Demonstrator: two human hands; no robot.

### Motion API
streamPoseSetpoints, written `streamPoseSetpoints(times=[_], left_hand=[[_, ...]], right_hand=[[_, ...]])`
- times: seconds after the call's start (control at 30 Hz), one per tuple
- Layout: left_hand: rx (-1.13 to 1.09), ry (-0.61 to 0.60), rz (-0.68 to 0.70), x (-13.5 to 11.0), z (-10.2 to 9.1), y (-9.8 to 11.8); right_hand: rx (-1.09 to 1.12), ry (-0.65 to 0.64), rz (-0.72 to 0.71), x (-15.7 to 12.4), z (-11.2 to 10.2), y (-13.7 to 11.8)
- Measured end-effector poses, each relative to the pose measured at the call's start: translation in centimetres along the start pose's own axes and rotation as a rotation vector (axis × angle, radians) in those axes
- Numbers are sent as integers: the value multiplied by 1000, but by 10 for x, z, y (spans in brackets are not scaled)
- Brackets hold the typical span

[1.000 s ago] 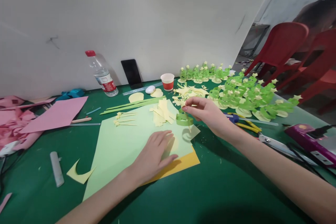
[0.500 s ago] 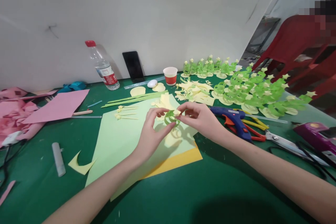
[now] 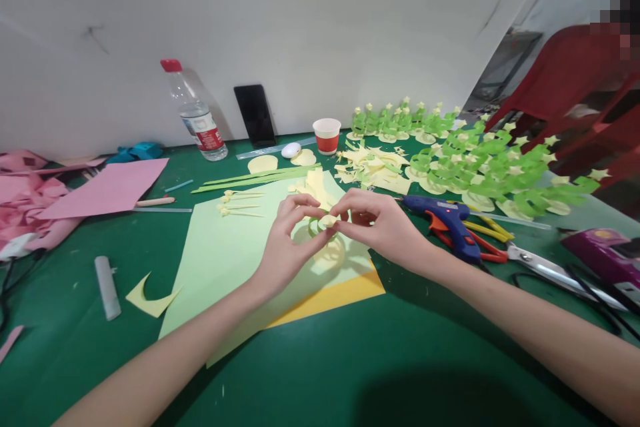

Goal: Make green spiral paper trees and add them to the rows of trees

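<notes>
Over the pale green paper sheet, my left hand curls its thumb and fingers round a green paper spiral. My right hand pinches the small cream paper star on top of that spiral. Both hands' fingertips nearly meet there and hide part of the piece. Beneath them a round cream paper base shows on the sheet. Left of my hands lie several thin cream sticks with small star tips. Cream paper strips lie just beyond my fingers.
Many finished green spirals with stars stand at the back right, beside paper scraps. A blue glue gun, scissors and a purple tool lie to the right. A paper cup, phone and bottle stand behind.
The view has tilted down slightly, so things sit a little higher. My left fingers have closed further round the spiral, and the star has turned and shifted slightly left with my right fingertips.
</notes>
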State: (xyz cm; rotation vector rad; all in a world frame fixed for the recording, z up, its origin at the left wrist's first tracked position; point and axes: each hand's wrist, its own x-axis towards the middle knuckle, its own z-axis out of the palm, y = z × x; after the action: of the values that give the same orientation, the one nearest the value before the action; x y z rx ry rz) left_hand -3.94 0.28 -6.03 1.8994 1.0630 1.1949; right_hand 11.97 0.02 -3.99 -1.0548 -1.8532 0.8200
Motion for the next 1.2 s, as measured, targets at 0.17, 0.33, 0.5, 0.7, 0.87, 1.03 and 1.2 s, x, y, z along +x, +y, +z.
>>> streamPoseSetpoints(times=[0.17, 0.33, 0.5, 0.7, 0.87, 1.03, 1.2], left_hand=[[-18, -1, 13, 1, -1, -2], [-19, 28, 17, 1, -1, -3], [-42, 41, 0, 1, -2, -2], [-130, 82, -83, 4, -3, -3], [-201, 103, -162, 9, -4, -4], [-229, 54, -222, 9, -6, -6], [-201, -22, -267, 0, -4, -12]], right_hand=[[-94, 33, -106, 0, -1, -1], [-122, 58, -130, -1, -1, -2], [-170, 100, -113, 1, -2, -8], [-828, 151, 198, -24, -49, -22], [-1066, 86, 612, -69, -92, 14], [-778, -47, 731, -74, -99, 40], [-679, 10, 771, -69, -95, 36]])
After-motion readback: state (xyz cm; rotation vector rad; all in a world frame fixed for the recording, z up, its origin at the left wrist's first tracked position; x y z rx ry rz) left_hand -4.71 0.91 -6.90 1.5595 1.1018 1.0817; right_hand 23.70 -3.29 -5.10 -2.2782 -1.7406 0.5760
